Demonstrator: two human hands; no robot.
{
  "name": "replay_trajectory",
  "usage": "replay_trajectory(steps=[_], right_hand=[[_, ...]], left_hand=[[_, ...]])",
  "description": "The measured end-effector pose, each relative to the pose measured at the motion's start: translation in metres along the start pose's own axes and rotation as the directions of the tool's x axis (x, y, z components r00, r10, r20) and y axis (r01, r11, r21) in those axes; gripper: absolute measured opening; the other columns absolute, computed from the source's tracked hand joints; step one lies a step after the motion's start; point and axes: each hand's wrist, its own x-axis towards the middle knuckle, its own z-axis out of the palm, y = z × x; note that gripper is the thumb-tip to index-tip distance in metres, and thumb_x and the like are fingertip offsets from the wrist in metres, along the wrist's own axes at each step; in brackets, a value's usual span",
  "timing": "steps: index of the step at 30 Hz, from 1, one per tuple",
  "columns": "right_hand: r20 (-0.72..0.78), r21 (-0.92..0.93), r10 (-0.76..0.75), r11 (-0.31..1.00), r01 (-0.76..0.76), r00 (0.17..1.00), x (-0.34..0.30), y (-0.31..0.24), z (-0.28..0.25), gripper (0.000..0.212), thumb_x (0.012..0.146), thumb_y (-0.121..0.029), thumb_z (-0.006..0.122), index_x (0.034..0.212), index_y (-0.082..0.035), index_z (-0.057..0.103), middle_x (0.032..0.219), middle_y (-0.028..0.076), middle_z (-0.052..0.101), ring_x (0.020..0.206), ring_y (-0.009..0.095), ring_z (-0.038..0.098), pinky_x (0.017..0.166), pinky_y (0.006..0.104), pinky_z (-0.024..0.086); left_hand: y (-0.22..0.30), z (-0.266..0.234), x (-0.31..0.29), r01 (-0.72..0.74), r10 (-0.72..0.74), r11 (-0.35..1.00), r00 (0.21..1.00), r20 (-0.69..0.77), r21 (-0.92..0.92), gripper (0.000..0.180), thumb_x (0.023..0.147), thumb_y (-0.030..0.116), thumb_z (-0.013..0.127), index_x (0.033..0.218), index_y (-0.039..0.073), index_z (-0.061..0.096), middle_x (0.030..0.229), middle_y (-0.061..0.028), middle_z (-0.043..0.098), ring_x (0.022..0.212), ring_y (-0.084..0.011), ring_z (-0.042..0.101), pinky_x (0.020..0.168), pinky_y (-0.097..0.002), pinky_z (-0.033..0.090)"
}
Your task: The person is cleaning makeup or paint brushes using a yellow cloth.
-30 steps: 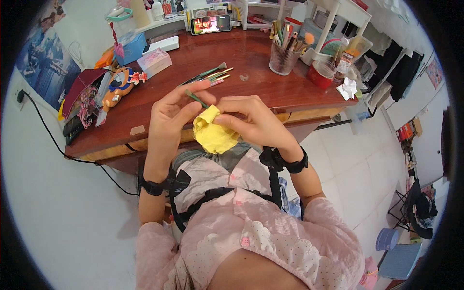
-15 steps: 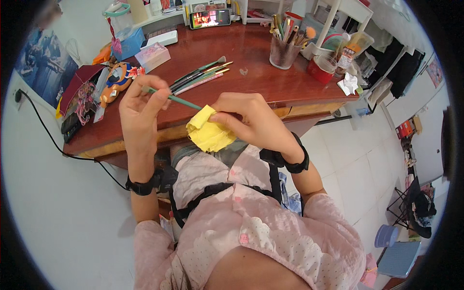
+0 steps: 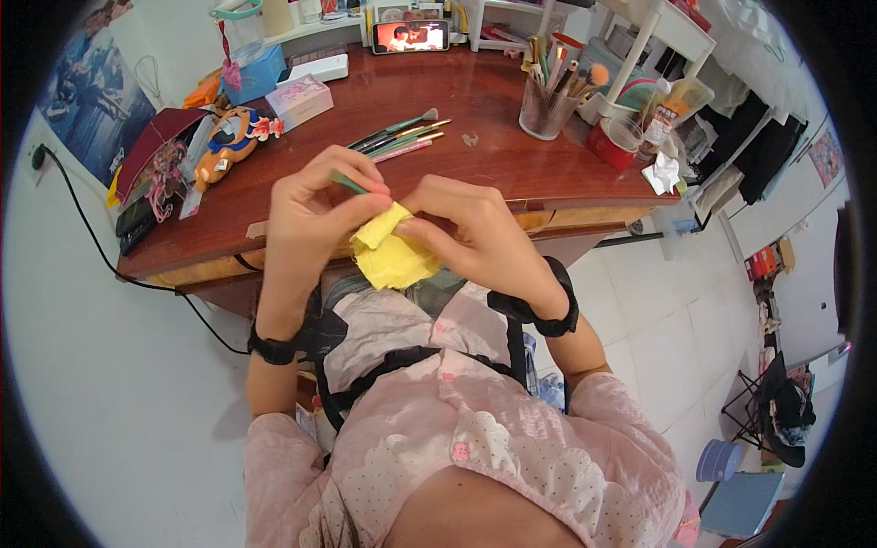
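Note:
Just in front of the desk's near edge, above my lap, my left hand (image 3: 315, 215) pinches a slim green brush (image 3: 347, 183). Part of its handle sticks out behind my left fingers; its other end is hidden by the fingers and cloth. My right hand (image 3: 470, 219) grips a folded yellow cloth (image 3: 397, 260) between thumb and fingers, with the loose frayed part hanging down. The fingertips of my left hand meet the upper corner of the cloth. Several similar brushes (image 3: 402, 142) lie side by side on the red-brown desk (image 3: 365, 100) beyond my hands.
A clear cup of brushes (image 3: 546, 105) stands at the back right, beside a red container (image 3: 614, 146) and a crumpled white tissue (image 3: 661, 172). A phone (image 3: 410, 36) leans at the back. Left are a small box (image 3: 300, 100), a brown plush toy (image 3: 222, 151) and a black cable (image 3: 78, 219).
My left hand has slid along the brush to the right, up against the cloth, so less handle shows between my hands. My right hand keeps its grip. The head view has shifted slightly.

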Motion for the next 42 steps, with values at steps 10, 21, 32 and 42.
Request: replay_trajectory(steps=[10,21,32,42], right_hand=[[-0.007,0.134,-0.028,0.991,0.029,1.0,0.0,0.011,-0.002,0.017,0.083,-0.005,0.055,0.097,0.004,0.056,0.082,0.01,0.056,0.067,0.017,0.053,0.06,0.0265,0.043],[0.03,0.102,-0.029,0.994,0.026,0.999,0.001,0.004,-0.006,0.014,0.081,-0.006,0.059,0.09,0.004,0.057,0.073,0.01,0.054,0.063,0.019,0.052,0.057,0.0279,0.042],[-0.069,-0.056,-0.103,0.994,0.099,0.992,0.0,0.003,0.002,0.013,0.082,-0.01,0.058,0.083,0.003,0.056,0.074,0.015,0.054,0.068,0.033,0.055,0.06,0.0368,0.044],[-0.003,0.088,-0.064,0.994,0.064,0.998,0.001,0.008,-0.002,0.012,0.084,-0.01,0.054,0.085,0.002,0.055,0.071,0.01,0.051,0.061,0.022,0.049,0.055,0.0287,0.039]], left_hand=[[0.01,0.006,-0.002,0.222,-0.195,0.945,0.972,0.131,-0.241,0.018,0.084,-0.002,0.052,0.098,-0.005,0.063,0.097,-0.0063,0.057,0.085,-0.0109,0.053,0.076,-0.0217,0.044],[0.005,0.009,-0.005,0.131,-0.126,0.986,0.991,0.05,-0.1,0.016,0.073,-0.008,0.061,0.087,-0.004,0.068,0.088,-0.0032,0.054,0.079,-0.0084,0.053,0.07,-0.0193,0.043],[-0.011,0.005,-0.006,-0.01,-0.023,0.972,0.99,-0.138,-0.234,0.013,0.074,-0.008,0.061,0.086,-0.005,0.063,0.085,-0.0038,0.052,0.081,-0.0092,0.053,0.07,-0.0194,0.042],[0.004,0.002,-0.003,0.104,-0.104,0.98,0.995,0.011,-0.169,0.014,0.074,-0.007,0.061,0.086,-0.002,0.065,0.09,-0.0047,0.053,0.077,-0.0085,0.053,0.069,-0.0193,0.044]])
